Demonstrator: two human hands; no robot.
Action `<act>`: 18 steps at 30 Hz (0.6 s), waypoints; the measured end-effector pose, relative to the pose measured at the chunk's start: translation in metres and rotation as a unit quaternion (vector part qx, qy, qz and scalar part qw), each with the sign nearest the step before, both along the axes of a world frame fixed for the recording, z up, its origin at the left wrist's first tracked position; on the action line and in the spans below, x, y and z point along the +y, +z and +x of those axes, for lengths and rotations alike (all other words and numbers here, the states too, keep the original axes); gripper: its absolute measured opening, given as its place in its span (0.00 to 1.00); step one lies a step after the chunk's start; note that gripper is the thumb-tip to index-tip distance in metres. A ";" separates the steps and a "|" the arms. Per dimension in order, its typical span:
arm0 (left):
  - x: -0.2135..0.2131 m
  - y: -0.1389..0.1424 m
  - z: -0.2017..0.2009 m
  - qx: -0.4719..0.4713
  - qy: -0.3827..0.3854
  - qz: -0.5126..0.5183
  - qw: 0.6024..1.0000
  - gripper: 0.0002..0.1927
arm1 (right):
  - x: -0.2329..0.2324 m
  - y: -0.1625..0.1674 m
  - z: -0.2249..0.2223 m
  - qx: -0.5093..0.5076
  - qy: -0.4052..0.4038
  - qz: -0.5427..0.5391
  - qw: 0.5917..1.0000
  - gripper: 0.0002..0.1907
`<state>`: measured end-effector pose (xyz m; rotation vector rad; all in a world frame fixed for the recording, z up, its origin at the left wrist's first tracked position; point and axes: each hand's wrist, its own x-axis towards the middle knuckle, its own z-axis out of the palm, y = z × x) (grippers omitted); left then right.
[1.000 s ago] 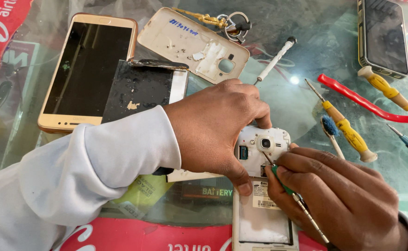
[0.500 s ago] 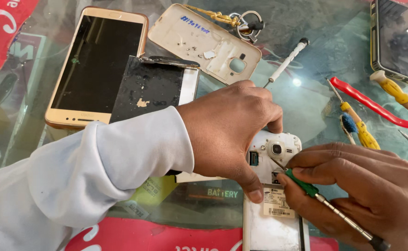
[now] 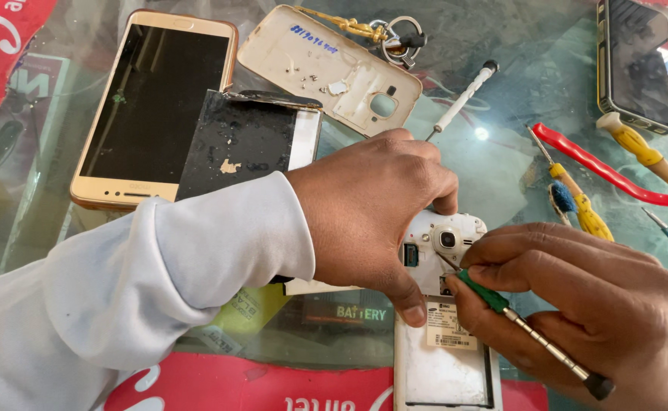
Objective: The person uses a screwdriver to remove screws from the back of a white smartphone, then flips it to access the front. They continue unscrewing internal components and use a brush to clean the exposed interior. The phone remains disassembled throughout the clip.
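Phone (image 3: pixel 444 358): white, back open, lower centre of the frame
Left hand (image 3: pixel 372 213): fingers closed on the phone's top
Right hand (image 3: pixel 577 304): fingers gripped a green screwdriver (image 3: pixel 494 297), tip near the camera lens

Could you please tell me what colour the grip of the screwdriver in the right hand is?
Green, on the screwdriver in the right hand; head view.

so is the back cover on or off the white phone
Off: white phone shows its bare inside and camera; a cover lies apart on the glass.
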<state>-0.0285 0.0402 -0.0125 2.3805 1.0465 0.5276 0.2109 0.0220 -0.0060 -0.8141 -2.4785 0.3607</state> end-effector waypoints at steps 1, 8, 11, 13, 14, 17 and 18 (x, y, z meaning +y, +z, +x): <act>0.000 0.000 0.000 0.001 -0.001 0.001 1.000 0.41 | -0.001 0.001 -0.001 0.010 0.006 0.005 1.000 0.13; 0.001 0.003 0.002 0.019 0.008 -0.014 1.000 0.40 | -0.004 0.000 -0.010 0.010 0.044 0.146 0.988 0.10; 0.001 0.005 0.003 0.024 0.008 -0.004 1.000 0.40 | -0.008 0.002 -0.012 0.000 0.047 0.180 0.983 0.10; 0.001 0.006 0.003 0.022 0.009 -0.008 1.000 0.41 | -0.010 0.004 -0.014 -0.005 0.044 0.186 0.981 0.10; 0.000 0.007 0.003 0.020 0.010 -0.009 1.000 0.41 | -0.011 0.006 -0.015 -0.003 0.041 0.185 0.982 0.10; -0.001 0.009 0.003 0.028 0.018 -0.012 0.999 0.41 | -0.005 0.010 -0.021 -0.019 -0.001 0.178 0.984 0.11; -0.002 0.010 0.003 0.028 0.016 -0.017 0.999 0.42 | -0.002 0.012 -0.023 -0.029 -0.021 0.175 0.984 0.12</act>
